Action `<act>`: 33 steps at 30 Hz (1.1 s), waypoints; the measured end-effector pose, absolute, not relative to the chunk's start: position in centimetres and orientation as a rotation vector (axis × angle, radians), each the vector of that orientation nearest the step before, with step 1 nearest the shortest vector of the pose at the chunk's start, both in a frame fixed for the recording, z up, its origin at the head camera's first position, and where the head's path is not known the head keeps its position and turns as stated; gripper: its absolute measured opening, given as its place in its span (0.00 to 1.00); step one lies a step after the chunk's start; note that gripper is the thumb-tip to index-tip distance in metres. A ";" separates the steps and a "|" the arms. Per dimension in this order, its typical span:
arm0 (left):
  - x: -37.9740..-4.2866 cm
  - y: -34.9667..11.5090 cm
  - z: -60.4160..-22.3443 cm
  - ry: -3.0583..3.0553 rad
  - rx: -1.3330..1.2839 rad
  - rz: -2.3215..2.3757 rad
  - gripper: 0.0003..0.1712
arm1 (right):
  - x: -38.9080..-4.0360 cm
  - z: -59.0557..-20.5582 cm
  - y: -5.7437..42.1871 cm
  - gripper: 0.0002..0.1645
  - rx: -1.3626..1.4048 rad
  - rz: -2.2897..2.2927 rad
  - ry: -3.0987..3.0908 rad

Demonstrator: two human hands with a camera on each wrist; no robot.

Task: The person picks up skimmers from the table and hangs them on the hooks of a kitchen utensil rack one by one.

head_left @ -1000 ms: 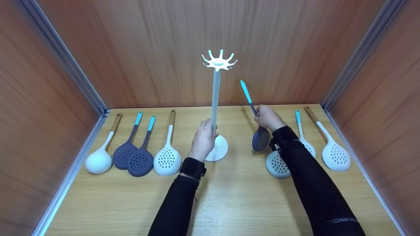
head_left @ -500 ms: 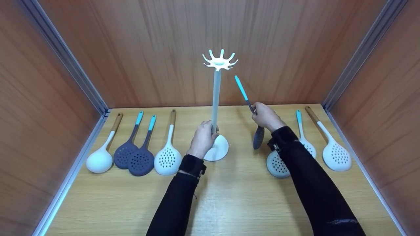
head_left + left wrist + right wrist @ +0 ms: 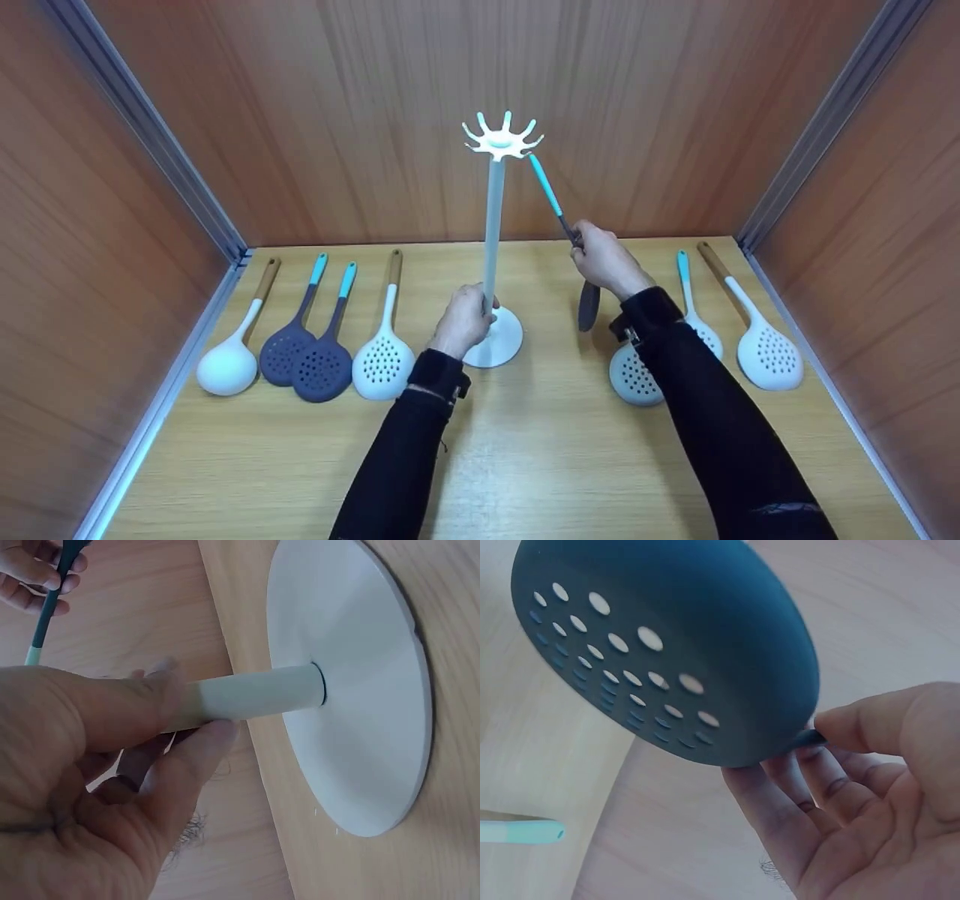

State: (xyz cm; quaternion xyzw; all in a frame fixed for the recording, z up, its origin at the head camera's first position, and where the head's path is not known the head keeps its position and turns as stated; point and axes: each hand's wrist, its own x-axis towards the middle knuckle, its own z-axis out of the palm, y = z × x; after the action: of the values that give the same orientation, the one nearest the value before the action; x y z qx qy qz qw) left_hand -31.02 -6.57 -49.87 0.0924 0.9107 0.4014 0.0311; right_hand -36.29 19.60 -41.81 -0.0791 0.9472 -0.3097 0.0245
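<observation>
My left hand (image 3: 461, 322) grips the lower pole of a white utensil stand (image 3: 493, 225), whose round base rests flat on the table. In the left wrist view the thumb and fingers close round the pole (image 3: 262, 692) just above the base. My right hand (image 3: 609, 262) pinches a dark slotted skimmer (image 3: 667, 637) at the neck by its perforated head. The skimmer is raised off the table, head down and edge-on in the head view. Its turquoise handle (image 3: 545, 185) leans up and left, the tip at the right side of the stand's hooked crown (image 3: 500, 141); whether they touch I cannot tell.
On the left lie a white ladle (image 3: 227, 367), two dark skimmers (image 3: 322, 369) and a white skimmer (image 3: 383, 367). Right of the stand lie a grey-white skimmer (image 3: 634, 377), a turquoise-handled white utensil (image 3: 701, 334) partly behind the sleeve, and a wooden-handled skimmer (image 3: 769, 358). Wooden panels enclose the table.
My right hand has lifted the skimmer slightly and moved it left, bringing the handle tip up to the stand's crown. The skimmer's head has turned edge-on. My left hand keeps holding the pole.
</observation>
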 end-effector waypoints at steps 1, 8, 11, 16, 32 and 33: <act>-31.0 -6.6 -49.9 2.809 0.296 1.240 0.09 | -36.3 -41.7 19.5 0.18 -0.249 -0.966 2.932; -30.9 -6.9 -50.1 2.798 0.327 1.269 0.08 | -36.2 -41.0 19.1 0.21 -0.293 -1.013 2.942; -31.0 -6.9 -50.2 2.791 0.310 1.264 0.08 | -36.1 -40.7 18.9 0.24 -0.280 -1.027 2.930; -31.2 -6.9 -50.3 2.786 0.316 1.266 0.09 | -36.0 -40.4 18.7 0.25 -0.330 -1.057 2.951; -31.1 -6.8 -50.5 2.747 0.274 1.309 0.08 | -35.5 -39.1 18.3 0.22 -0.463 -1.093 3.041; -31.0 -6.7 -50.5 2.747 0.273 1.308 0.08 | -35.4 -38.9 18.3 0.22 -0.463 -1.096 3.039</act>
State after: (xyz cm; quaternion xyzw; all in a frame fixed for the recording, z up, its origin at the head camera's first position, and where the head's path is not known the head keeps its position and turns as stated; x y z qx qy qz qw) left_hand -31.05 -6.73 -50.52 0.0891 0.8984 0.4278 0.0437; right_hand -35.44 18.29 -38.94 -0.1416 0.9294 -0.3353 -0.0610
